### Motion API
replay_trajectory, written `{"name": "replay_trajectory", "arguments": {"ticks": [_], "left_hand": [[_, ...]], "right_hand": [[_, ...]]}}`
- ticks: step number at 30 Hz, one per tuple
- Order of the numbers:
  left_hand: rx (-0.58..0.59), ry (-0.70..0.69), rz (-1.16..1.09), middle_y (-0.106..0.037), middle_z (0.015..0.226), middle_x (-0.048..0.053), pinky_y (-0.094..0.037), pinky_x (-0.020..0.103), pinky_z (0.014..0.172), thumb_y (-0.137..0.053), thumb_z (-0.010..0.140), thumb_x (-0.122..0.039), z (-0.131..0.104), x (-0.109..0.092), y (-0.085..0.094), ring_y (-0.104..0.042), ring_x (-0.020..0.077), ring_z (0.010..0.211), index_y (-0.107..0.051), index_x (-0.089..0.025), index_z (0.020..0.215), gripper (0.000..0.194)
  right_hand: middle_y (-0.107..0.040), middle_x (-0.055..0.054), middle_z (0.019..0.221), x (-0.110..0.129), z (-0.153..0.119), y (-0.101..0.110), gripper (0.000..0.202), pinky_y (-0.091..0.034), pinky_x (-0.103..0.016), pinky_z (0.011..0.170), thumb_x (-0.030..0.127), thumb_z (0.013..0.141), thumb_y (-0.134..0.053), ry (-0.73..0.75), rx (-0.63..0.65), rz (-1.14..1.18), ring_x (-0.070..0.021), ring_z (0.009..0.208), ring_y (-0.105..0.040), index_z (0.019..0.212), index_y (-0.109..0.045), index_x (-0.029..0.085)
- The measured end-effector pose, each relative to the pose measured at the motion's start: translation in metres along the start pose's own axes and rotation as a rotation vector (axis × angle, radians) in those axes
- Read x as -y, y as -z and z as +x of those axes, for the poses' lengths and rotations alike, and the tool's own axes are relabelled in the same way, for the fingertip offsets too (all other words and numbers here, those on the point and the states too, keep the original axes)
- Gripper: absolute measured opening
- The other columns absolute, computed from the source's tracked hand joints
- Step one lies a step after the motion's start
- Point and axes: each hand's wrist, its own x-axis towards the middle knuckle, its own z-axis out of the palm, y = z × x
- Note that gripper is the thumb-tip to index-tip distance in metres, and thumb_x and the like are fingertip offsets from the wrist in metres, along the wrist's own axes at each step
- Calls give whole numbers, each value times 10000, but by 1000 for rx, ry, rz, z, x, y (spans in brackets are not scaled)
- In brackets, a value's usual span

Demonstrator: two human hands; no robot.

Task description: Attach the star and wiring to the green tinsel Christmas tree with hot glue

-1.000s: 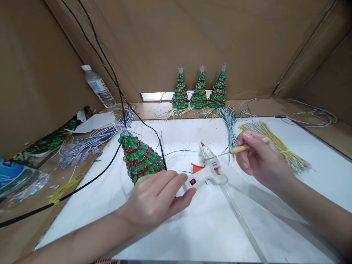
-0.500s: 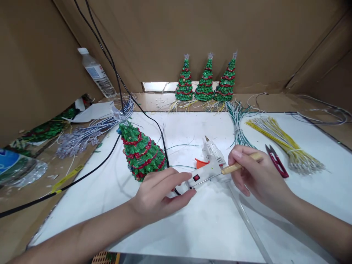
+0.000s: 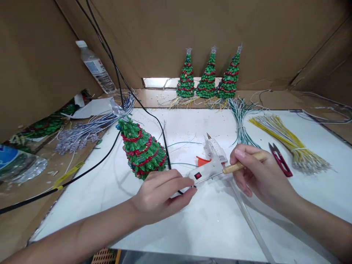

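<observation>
My right hand grips the wooden handle of a thin metal tool, whose shaft points left. At the tip of that shaft, the thumb and fingertips of my left hand are pinched together; whatever they hold is too small to make out. Under the tool lies a white glue gun with a red switch and an orange trigger, its nozzle pointing away. A green tree with red garlands leans just beyond my left hand, a clear piece at its top.
Three small trees stand at the back. Wire bundles and red snips lie at the right. A black cable crosses the left side, near clear star pieces and a bottle.
The fingertips of my left hand have closed together at the tool's tip. My right hand still holds the handle, and the view has shifted slightly.
</observation>
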Motion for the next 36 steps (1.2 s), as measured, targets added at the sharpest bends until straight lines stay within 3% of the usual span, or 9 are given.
{"name": "replay_trajectory", "arguments": {"ticks": [9,16,23,36], "left_hand": [[-8,-6,-18,-618,657,8,-437,179,483,-692,766,-57,2,-1,0,-568,82,547,-624,-113,872,137],[-24,-18,36,-636,648,9,-461,180,494,-706,785,-111,2,-3,5,-590,82,545,-635,-119,851,97],[52,-6,86,-669,669,11,-483,176,521,-665,830,-130,4,-7,12,-613,82,568,-642,-133,878,54],[44,-12,118,-680,663,15,-500,164,531,-624,854,-104,4,-10,14,-638,81,581,-639,-133,878,40]], "right_hand": [[-508,55,361,0,0,4,332,-280,-155,313,490,822,-603,3,-49,-35,-62,269,-411,677,-539,199],[-493,47,370,5,4,9,344,-286,-160,321,487,810,-615,68,-139,-85,-61,286,-402,658,-536,189],[-493,38,371,8,9,13,350,-287,-167,297,500,778,-640,111,-208,-97,-80,285,-410,658,-548,184],[-485,37,364,9,12,15,354,-293,-175,285,507,759,-655,132,-238,-104,-86,278,-400,639,-555,189]]}}
